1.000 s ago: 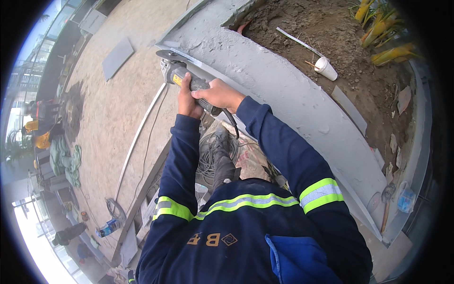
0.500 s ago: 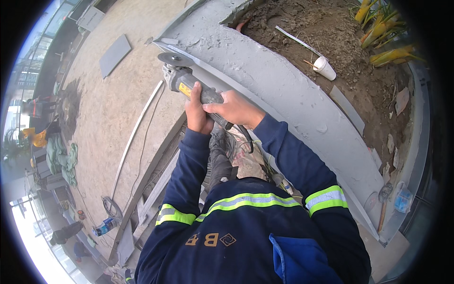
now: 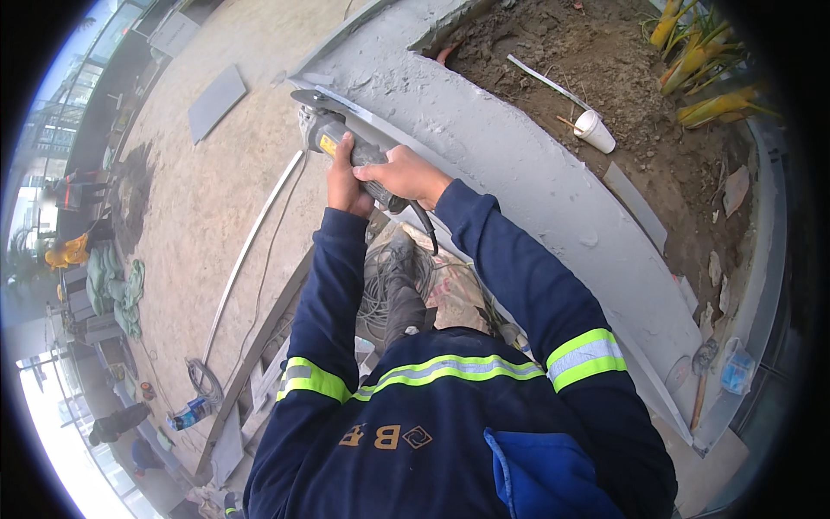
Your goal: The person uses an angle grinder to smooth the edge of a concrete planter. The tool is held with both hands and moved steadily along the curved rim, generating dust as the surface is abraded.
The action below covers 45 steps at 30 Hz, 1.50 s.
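A grey angle grinder (image 3: 312,125) is held between both hands, its flat disc (image 3: 316,99) at the raised lip (image 3: 373,118) along the grey plastered ledge. My left hand (image 3: 347,185) is closed round the tool's body, thumb along its top. My right hand (image 3: 410,177) grips the rear part, from which a thick black cord (image 3: 425,223) hangs down. Below my hands, my trousered leg (image 3: 402,303) stands among coiled cables and a pale printed sack (image 3: 458,294). The underside of the grinder is hidden.
A soil bed (image 3: 622,95) with a white cup (image 3: 594,131) and yellow-stemmed plant lies right. On the left floor are a grey slab (image 3: 216,101), long pale strip (image 3: 252,233), cabled blue tool (image 3: 188,413) and green bags (image 3: 121,294). Other people (image 3: 73,195) are at the far left.
The grinder and both hands dipped down and right half a second ago and are now back up and left toward the ledge's lip, close to where they were one second ago.
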Each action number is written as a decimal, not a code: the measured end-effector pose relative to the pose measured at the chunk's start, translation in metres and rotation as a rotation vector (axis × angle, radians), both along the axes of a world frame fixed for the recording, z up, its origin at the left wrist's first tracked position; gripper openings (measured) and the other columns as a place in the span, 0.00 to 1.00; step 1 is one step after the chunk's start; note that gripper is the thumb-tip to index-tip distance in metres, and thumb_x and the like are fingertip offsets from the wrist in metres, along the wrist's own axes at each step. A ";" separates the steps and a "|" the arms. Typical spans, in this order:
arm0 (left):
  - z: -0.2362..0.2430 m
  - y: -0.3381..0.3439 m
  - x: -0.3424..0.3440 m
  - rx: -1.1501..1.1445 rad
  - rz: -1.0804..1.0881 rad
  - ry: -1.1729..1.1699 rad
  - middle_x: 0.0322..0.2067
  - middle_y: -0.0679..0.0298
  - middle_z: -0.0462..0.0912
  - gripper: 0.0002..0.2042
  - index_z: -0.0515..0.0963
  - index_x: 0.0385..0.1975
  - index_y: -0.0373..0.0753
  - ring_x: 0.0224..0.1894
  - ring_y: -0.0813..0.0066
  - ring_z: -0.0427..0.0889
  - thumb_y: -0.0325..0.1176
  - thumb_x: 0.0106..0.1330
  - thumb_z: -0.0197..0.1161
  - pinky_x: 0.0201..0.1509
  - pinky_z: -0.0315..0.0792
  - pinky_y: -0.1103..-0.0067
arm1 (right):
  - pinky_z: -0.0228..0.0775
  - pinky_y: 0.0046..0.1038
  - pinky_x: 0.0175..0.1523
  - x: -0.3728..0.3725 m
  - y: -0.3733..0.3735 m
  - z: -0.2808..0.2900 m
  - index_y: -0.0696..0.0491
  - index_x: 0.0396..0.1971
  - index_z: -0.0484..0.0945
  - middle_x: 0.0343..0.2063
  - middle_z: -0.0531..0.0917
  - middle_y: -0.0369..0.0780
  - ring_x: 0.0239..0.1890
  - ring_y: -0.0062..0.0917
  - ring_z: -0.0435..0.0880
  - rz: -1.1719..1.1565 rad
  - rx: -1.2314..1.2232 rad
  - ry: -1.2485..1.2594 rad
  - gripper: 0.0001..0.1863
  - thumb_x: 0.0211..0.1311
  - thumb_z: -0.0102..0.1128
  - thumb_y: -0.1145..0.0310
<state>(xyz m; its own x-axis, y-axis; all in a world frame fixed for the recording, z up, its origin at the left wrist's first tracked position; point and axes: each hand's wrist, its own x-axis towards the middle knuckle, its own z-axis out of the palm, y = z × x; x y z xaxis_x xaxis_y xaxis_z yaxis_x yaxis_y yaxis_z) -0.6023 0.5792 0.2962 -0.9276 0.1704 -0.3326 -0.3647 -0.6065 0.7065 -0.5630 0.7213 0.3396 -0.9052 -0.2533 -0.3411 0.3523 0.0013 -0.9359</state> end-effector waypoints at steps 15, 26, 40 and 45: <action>0.003 0.014 0.040 -0.068 0.007 0.017 0.37 0.58 0.81 0.20 0.71 0.52 0.37 0.39 0.64 0.84 0.47 0.73 0.61 0.46 0.80 0.67 | 0.74 0.30 0.55 0.038 0.014 0.000 0.74 0.58 0.71 0.50 0.83 0.53 0.51 0.29 0.83 -0.028 0.073 0.064 0.35 0.63 0.68 0.59; -0.002 0.004 0.007 -0.013 -0.015 0.015 0.39 0.59 0.82 0.18 0.73 0.52 0.36 0.39 0.64 0.85 0.43 0.73 0.60 0.45 0.80 0.68 | 0.74 0.30 0.51 0.008 0.004 -0.005 0.71 0.52 0.78 0.45 0.85 0.49 0.46 0.29 0.84 -0.015 -0.049 0.036 0.28 0.62 0.68 0.60; 0.007 0.022 0.062 -0.059 0.020 0.028 0.35 0.61 0.80 0.18 0.72 0.49 0.38 0.36 0.66 0.84 0.47 0.73 0.61 0.44 0.81 0.68 | 0.75 0.28 0.52 0.056 0.022 0.000 0.70 0.55 0.76 0.47 0.85 0.48 0.47 0.26 0.84 0.016 0.039 -0.023 0.28 0.64 0.68 0.61; -0.004 0.015 0.035 -0.029 0.025 0.008 0.37 0.58 0.81 0.18 0.72 0.51 0.36 0.37 0.66 0.84 0.44 0.72 0.62 0.44 0.81 0.69 | 0.75 0.29 0.50 0.034 0.015 -0.007 0.72 0.54 0.76 0.45 0.85 0.51 0.46 0.28 0.84 -0.013 0.005 0.040 0.32 0.62 0.69 0.58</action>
<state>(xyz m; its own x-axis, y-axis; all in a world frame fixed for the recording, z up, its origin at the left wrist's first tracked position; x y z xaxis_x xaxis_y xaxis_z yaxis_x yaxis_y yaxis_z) -0.5669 0.5945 0.2924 -0.9340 0.1374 -0.3298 -0.3441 -0.5943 0.7269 -0.5286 0.7366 0.3324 -0.9213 -0.2398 -0.3062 0.3149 0.0018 -0.9491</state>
